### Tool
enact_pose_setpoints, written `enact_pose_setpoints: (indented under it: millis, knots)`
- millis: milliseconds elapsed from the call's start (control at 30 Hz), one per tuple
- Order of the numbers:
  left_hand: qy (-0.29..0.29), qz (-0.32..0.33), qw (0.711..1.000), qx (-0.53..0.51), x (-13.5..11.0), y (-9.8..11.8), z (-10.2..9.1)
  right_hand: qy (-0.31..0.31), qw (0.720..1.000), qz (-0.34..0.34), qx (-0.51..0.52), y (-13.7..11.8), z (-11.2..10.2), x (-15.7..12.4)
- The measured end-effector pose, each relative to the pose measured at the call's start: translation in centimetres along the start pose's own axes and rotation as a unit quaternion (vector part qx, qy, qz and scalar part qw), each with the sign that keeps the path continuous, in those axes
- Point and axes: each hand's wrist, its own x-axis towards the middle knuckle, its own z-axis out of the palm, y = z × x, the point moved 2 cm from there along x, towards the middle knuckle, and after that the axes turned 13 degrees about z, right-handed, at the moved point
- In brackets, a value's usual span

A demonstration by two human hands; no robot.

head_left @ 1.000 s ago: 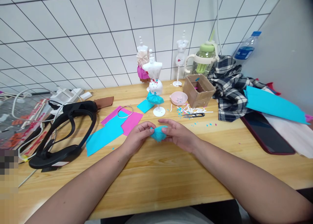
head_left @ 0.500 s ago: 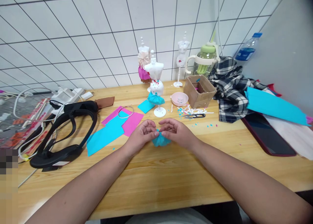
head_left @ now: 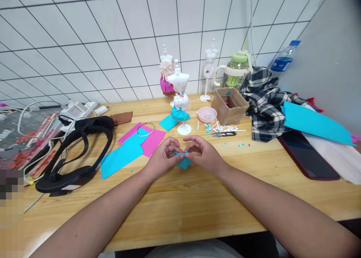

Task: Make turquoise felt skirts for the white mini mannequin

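Observation:
Between my two hands is a gathered piece of blue crepe paper (head_left: 184, 163), fanned out below and pinched at its top. My left hand (head_left: 166, 153) grips its left side between thumb and fingers. On the other side my right hand (head_left: 202, 153) pinches the same gathered top. Just beyond them stands a white mini dress form (head_left: 180, 86) with a ruffled blue skirt (head_left: 179, 114) low on it and red specks at the waist. Flat blue paper (head_left: 122, 156) and pink paper (head_left: 153, 142) lie to the left, a wire ring (head_left: 145, 129) over them.
Thread snips (head_left: 225, 134) lie among paper scraps (head_left: 225, 127). Behind are a pink dish (head_left: 207, 114), a cardboard box (head_left: 229, 106), two more dress forms and a green-lidded jug (head_left: 238, 68). A black headset frame (head_left: 75, 156) sits left; a phone (head_left: 307, 156) and plaid cloth (head_left: 262, 104) sit right.
The gathered blue paper has shifted and turned slightly between my fingers, its fan narrower on the right. Both hands keep hold of it in nearly the same place.

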Motion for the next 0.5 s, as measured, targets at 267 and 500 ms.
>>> enact_pose_setpoints:
  millis: [267,500]
  knots:
    - [0.044,-0.023,0.991,-0.123,0.23,-0.66,-0.06,-0.004,0.975,0.12,0.188,0.95,-0.05,0.52]
    - [0.044,-0.032,0.99,-0.128,0.24,-0.68,-0.25,0.011,0.984,0.112,0.141,0.68,-0.07,0.52]
